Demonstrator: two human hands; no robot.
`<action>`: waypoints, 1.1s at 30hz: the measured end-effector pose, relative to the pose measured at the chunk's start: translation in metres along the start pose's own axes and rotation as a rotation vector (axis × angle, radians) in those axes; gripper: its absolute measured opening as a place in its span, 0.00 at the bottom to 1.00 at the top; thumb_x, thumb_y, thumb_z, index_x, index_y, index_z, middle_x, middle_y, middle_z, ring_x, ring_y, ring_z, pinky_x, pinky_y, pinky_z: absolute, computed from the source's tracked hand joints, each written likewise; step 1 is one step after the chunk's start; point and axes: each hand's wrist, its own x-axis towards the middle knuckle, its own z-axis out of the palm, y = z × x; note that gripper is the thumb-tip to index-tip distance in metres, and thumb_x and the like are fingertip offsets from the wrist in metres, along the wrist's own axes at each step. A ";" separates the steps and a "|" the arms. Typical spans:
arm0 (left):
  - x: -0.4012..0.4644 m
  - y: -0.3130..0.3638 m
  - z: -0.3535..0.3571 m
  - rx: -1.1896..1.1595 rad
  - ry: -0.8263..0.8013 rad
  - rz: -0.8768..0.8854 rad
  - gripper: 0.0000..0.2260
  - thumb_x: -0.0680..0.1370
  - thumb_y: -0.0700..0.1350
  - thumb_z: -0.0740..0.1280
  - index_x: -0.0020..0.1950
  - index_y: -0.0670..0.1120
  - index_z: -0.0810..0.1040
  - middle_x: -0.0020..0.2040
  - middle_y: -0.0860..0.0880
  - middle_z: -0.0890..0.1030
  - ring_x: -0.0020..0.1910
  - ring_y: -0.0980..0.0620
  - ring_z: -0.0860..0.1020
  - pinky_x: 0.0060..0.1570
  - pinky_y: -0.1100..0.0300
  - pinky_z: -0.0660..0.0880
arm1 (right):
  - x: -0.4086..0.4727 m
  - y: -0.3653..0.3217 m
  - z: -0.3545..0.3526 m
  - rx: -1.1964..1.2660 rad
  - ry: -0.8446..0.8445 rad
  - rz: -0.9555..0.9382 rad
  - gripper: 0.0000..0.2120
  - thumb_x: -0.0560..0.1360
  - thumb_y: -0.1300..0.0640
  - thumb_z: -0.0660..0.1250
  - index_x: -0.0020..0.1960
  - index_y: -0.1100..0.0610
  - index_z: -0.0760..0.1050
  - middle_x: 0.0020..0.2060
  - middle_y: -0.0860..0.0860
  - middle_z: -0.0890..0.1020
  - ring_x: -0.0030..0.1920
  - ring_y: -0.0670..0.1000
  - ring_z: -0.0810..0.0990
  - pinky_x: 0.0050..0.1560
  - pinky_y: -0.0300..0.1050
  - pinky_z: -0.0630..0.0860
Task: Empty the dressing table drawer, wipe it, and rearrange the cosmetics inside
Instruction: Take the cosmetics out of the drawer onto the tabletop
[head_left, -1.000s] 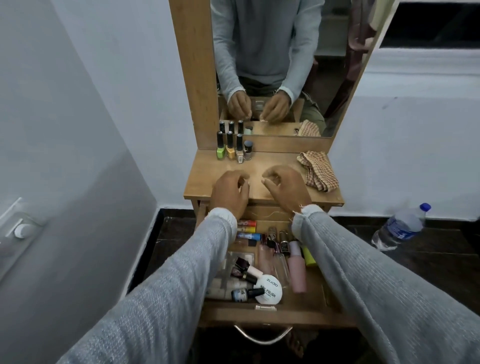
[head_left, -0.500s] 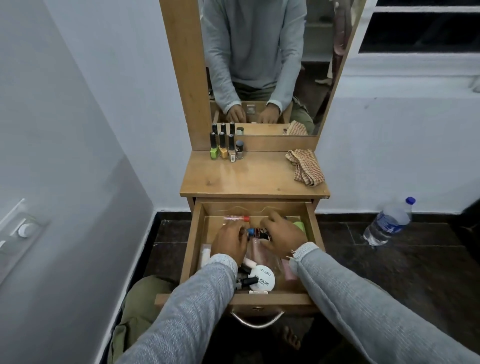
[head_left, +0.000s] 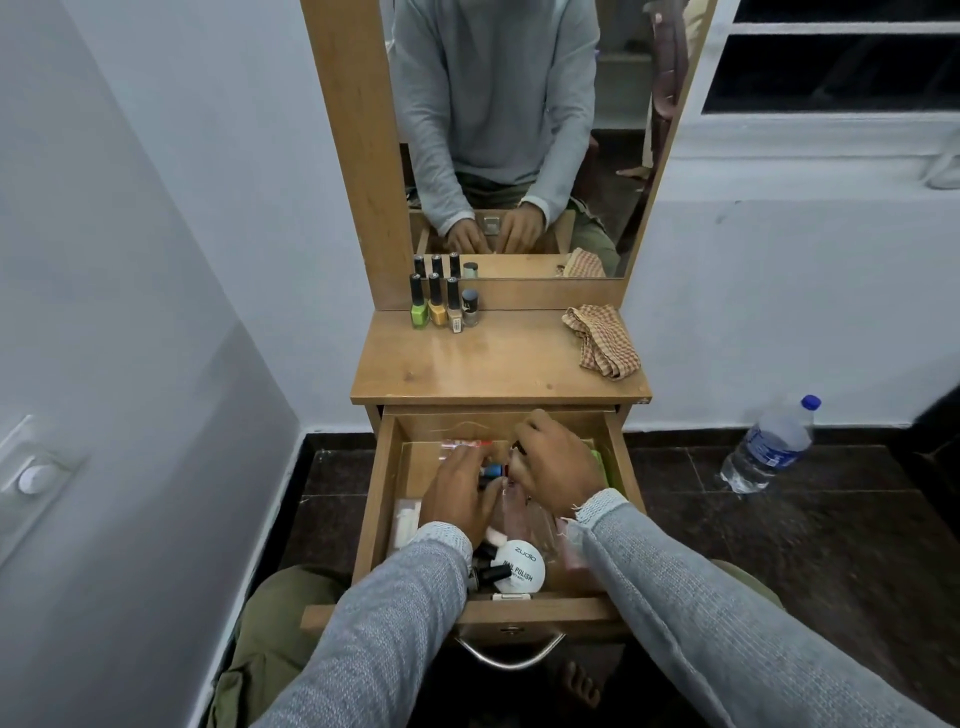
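The dressing table drawer (head_left: 383, 499) is pulled out and holds many cosmetics. Both my hands are inside it, palms down. My left hand (head_left: 462, 499) curls over small bottles beside a blue-capped one (head_left: 494, 471). My right hand (head_left: 561, 467) bends over the middle of the drawer, its fingertips on something dark that it mostly hides. Near the drawer front lie a white round nail polish jar (head_left: 519, 567) and black-capped bottles (head_left: 491, 573). A clear tube with a red end (head_left: 465, 443) lies at the back. Several nail polish bottles (head_left: 441, 307) stand on the tabletop (head_left: 493, 369) by the mirror.
A checked cloth (head_left: 602, 339) lies crumpled at the tabletop's right rear. A plastic water bottle (head_left: 769, 448) stands on the dark floor to the right. A white wall with a switch (head_left: 32, 479) is close on the left. The drawer's metal handle (head_left: 509, 656) points toward me.
Both hands have come down from the tabletop into the drawer and now reach a little farther in among the bottles. The view has pulled back from the table.
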 end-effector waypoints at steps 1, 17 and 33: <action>0.000 0.000 0.001 -0.019 0.011 0.018 0.16 0.75 0.43 0.69 0.62 0.50 0.74 0.58 0.52 0.77 0.56 0.52 0.75 0.55 0.57 0.74 | 0.000 -0.004 -0.003 0.031 0.014 -0.023 0.09 0.75 0.56 0.64 0.53 0.57 0.75 0.52 0.52 0.75 0.48 0.54 0.78 0.43 0.48 0.76; 0.007 -0.010 0.002 -0.232 0.141 -0.078 0.08 0.75 0.45 0.70 0.53 0.46 0.79 0.49 0.50 0.80 0.48 0.52 0.77 0.50 0.51 0.76 | 0.004 0.012 -0.013 0.457 -0.003 0.126 0.05 0.76 0.60 0.65 0.49 0.56 0.80 0.43 0.48 0.82 0.42 0.46 0.80 0.45 0.38 0.76; 0.006 -0.009 0.001 -0.233 0.124 -0.142 0.11 0.74 0.43 0.71 0.55 0.43 0.80 0.53 0.47 0.81 0.52 0.49 0.78 0.55 0.52 0.75 | 0.012 0.041 0.003 -0.194 -0.567 -0.074 0.21 0.70 0.64 0.72 0.62 0.53 0.77 0.61 0.52 0.77 0.62 0.55 0.72 0.63 0.49 0.71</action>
